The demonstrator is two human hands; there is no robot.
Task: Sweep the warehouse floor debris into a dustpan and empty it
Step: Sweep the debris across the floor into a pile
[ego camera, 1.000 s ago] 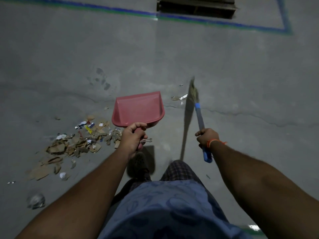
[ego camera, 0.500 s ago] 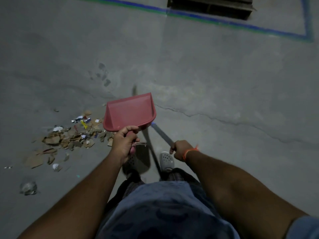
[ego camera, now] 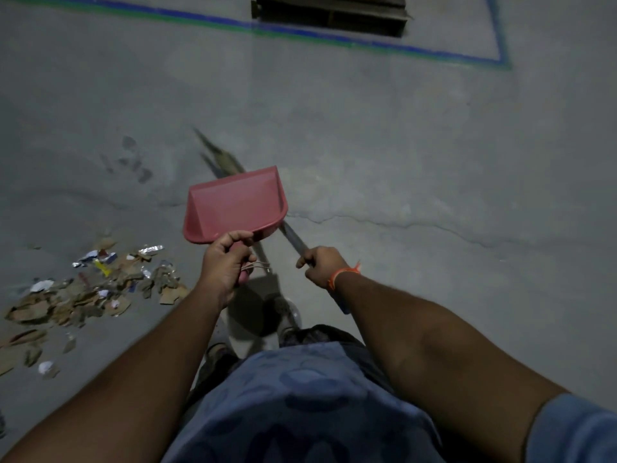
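Both hands are clamped: the left hand (ego camera: pixel 224 266) grips the red dustpan (ego camera: pixel 235 204) by its handle, held above the floor; the right hand (ego camera: pixel 320 266) grips the broom (ego camera: pixel 291 234) shaft. Light, stiff plastic, it probably carries easily. Debris pile (ego camera: pixel 90 289) lies left, pallet (ego camera: pixel 330 11) beyond

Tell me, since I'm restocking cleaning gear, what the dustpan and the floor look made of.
The dustpan looks like moulded plastic: uniform red, smooth matte walls. The floor looks like bare concrete: grey, mottled, with a crack running across it.
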